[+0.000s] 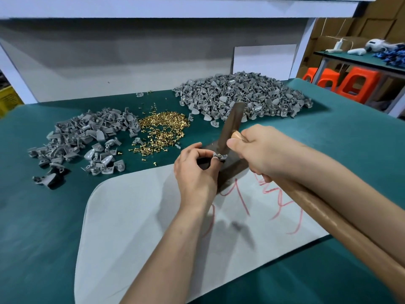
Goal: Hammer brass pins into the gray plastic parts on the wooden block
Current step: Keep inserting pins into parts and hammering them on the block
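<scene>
Closest to you, a white sheet (135,227) with red scribbles lies on the green table (32,216), and both your forearms reach out over it. The hammer (324,216) runs its long wooden handle beside your right forearm. Your right hand (263,150) has its fingers wrapped tight around the handle just behind the head. The dark, blurred head stands over the wooden block (232,172), which rests on the far edge of the sheet. Your left hand (195,170) covers the block's left end, its fingers pinching a gray part (220,156) on top of the block. Any pin in it is too small to make out. Beyond the block lies a scatter of brass pins (162,130), with a small heap of gray parts (87,139) to its left and a big heap (241,95) farther back on the right. Behind that a white board (265,61) leans on the wall, and orange stools (357,82) stand off to the right.
</scene>
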`<state>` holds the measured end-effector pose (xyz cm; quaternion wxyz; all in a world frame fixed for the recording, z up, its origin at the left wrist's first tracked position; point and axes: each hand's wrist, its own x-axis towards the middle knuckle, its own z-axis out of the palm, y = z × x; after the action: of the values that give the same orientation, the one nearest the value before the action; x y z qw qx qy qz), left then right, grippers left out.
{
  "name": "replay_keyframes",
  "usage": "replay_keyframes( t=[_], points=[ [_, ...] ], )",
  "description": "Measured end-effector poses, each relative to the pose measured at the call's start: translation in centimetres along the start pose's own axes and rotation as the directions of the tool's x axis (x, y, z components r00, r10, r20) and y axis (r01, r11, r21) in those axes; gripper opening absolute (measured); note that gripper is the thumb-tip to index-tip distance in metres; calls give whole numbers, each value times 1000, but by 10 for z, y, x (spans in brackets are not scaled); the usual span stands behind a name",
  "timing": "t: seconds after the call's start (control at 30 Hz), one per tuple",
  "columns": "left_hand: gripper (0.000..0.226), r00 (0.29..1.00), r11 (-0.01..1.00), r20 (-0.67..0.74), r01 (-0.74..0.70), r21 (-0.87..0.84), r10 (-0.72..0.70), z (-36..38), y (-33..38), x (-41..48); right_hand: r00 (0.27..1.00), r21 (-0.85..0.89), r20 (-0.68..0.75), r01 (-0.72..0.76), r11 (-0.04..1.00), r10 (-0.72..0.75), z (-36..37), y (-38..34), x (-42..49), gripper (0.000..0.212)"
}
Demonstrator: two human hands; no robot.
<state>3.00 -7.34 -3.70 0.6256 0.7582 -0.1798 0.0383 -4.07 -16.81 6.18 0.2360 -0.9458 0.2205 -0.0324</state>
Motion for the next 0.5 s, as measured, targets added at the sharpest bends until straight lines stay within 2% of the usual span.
replay_keyframes(
  t=[0.13, 0.3, 0.37, 0.5],
  points=[
    [20, 1000, 1000, -7, 1, -1, -1, 0, 0, 0, 999, 1, 40, -8, 1000, 8, 0, -4, -1, 37],
    [16, 1000, 1000, -8, 19, -25, -19, 0, 0, -2, 995, 74, -83, 62, 995, -55, -17, -5, 3, 40],
    [16, 1000, 999, -8, 17, -39, -17, 0, -1, -3, 991, 49, -111, 76, 996, -70, -19, -8, 5, 40],
    [22, 1000, 998, -27, 9, -64, -11, 0, 1, -4, 1000, -53, 16, 11, 999, -10, 3, -12, 4, 41]
  ],
)
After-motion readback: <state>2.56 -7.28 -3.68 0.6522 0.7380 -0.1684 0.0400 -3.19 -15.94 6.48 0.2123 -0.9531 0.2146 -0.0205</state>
